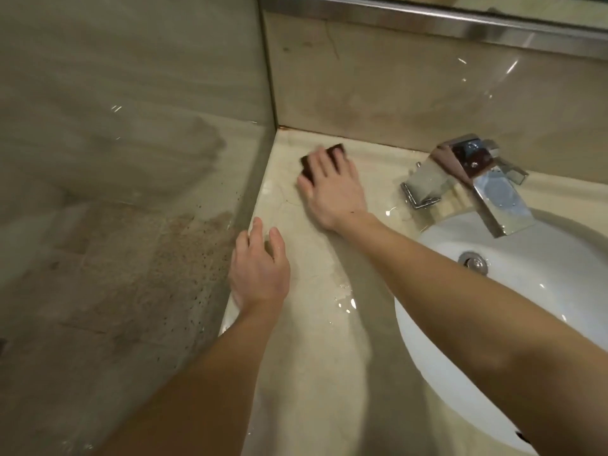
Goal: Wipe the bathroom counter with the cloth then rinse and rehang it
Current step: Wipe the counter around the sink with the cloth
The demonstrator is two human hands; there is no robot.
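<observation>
A dark brown cloth (335, 150), folded small, lies on the beige marble counter (309, 324) near its back left corner. My right hand (332, 189) presses flat on top of the cloth, fingers spread, covering most of it. My left hand (258, 268) rests on the counter's left edge, closer to me, fingers apart and holding nothing. A small puddle of water (345, 299) glistens on the counter between my two arms.
A white oval sink (437, 281) with a metal drain (473, 260) sits to the right. A square chrome faucet (477, 182) stands behind it. A glass partition (131, 159) borders the counter on the left, a tiled backsplash (394, 93) and mirror frame behind.
</observation>
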